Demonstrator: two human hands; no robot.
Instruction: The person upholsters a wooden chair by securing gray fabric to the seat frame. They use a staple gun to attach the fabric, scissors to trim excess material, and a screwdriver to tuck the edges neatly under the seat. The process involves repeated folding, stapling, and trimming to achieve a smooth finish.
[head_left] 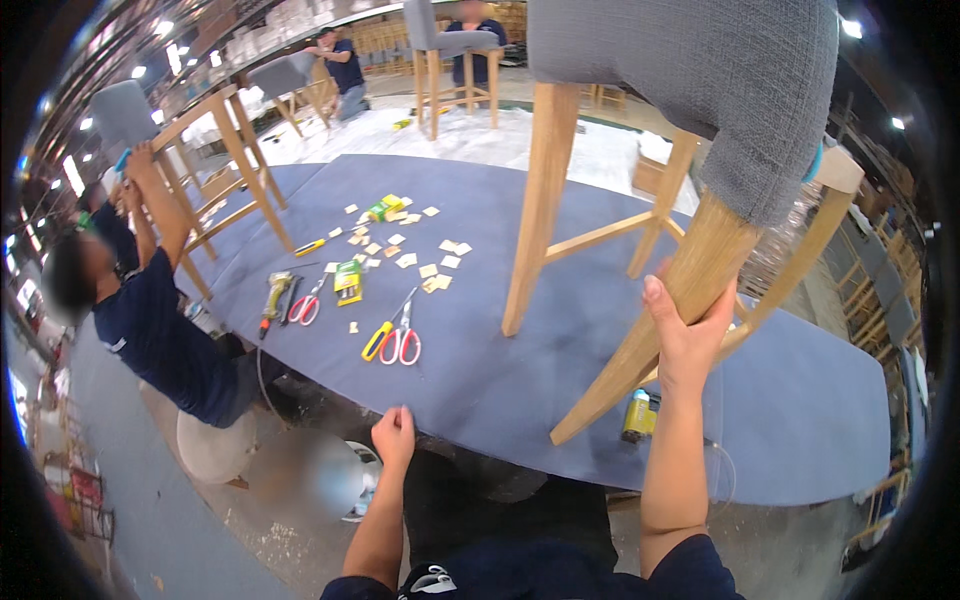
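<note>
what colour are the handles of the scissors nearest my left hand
Red, on the steel scissors lying on the blue work table; head view.

Single head-worn fisheye view, looking down and forward over blue-covered worktable (600, 400). Own forearms enter from lower edge; right hand (685, 335) close to lens at centre right. Chair seat (690, 90) looms very near at top. Workshop floor recedes toward upper left; edges bend at rim.
</note>
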